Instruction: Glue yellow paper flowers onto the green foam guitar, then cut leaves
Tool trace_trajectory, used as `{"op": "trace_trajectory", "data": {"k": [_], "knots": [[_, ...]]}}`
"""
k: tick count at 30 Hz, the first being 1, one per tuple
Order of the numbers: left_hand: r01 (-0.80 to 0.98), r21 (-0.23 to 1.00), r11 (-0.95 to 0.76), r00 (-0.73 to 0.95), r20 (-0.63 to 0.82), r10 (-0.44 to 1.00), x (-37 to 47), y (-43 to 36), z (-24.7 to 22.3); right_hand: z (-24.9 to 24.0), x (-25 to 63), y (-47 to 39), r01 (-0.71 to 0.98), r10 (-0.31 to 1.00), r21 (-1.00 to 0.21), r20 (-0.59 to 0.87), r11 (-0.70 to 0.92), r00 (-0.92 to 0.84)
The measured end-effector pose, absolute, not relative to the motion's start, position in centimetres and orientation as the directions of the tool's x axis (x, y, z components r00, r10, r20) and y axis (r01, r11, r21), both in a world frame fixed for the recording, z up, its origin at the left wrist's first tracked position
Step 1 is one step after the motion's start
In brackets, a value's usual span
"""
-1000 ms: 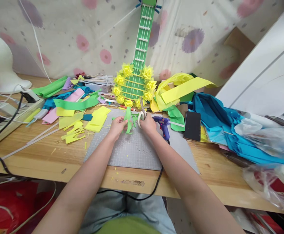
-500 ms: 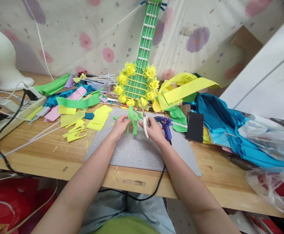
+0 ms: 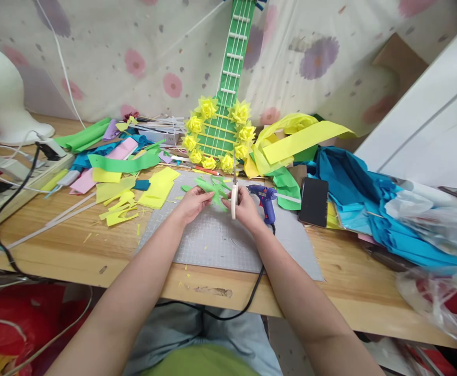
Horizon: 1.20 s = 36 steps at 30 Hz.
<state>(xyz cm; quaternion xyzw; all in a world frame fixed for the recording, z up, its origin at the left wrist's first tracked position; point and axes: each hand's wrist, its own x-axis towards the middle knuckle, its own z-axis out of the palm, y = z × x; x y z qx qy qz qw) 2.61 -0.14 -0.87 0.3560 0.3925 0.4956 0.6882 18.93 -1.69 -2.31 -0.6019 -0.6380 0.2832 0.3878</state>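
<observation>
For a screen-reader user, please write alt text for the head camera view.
A person's left hand holds a green paper cut-out while the right hand works white-handled scissors at it, over a grey cutting mat on a wooden table. A blue glue gun, a black phone, paper scraps and a green paper guitar with yellow flowers lie around.

Both forearms stretched forward, converging over the middle. Left hand [image 3: 192,202] curled, fingertips pinched together. Right hand [image 3: 245,205] closed in a grip, knuckles up.
</observation>
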Motion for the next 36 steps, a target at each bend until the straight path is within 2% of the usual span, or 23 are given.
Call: {"op": "trace_trajectory", "data": {"k": [4, 9, 12, 17, 22, 26, 31, 36], "knots": [[-0.263, 0.916, 0.303, 0.219, -0.250, 0.943, 2.3, -0.3, -0.6, -2.2, 19.1, -1.6, 0.492, 0.985, -0.861, 0.170, 0.128, 0.041], [-0.167, 0.968, 0.189, 0.176, -0.160, 0.971, 2.0, -0.2, -0.8, -1.8, 19.3, -1.8, 0.459, 0.988, -0.878, 0.152, 0.134, 0.003], [-0.139, 0.972, 0.187, 0.173, -0.162, 0.971, 2.2, -0.3, -0.7, -1.9, 19.4, -1.7, 0.424, 0.987, -0.896, 0.158, 0.136, 0.018], [-0.127, 0.963, 0.236, 0.234, -0.202, 0.951, 2.3, -0.6, -0.3, -2.2, 19.3, -1.4, 0.198, 0.987, -0.970, 0.154, 0.142, 0.050], [-0.187, 0.933, 0.308, 0.291, -0.247, 0.924, 2.0, -0.5, 0.1, -1.9, 19.2, -1.6, 0.130, 0.987, -0.979, 0.161, 0.156, 0.025], [-0.300, 0.875, 0.379, 0.363, -0.263, 0.894, 2.1, -0.5, 0.0, -1.6, 19.0, -2.0, 0.101, 0.981, -0.982, 0.146, 0.160, -0.127], [-0.315, 0.866, 0.389, 0.398, -0.251, 0.882, 2.6, -0.4, -1.0, -0.7, 18.8, -2.6, 0.050, 0.949, -0.992, 0.093, 0.113, -0.302], [-0.431, 0.841, 0.328, 0.287, -0.217, 0.933, 2.9, -0.3, -1.4, -0.5, 19.0, -2.6, 0.119, 0.975, -0.992, 0.016, 0.043, -0.224]]}}
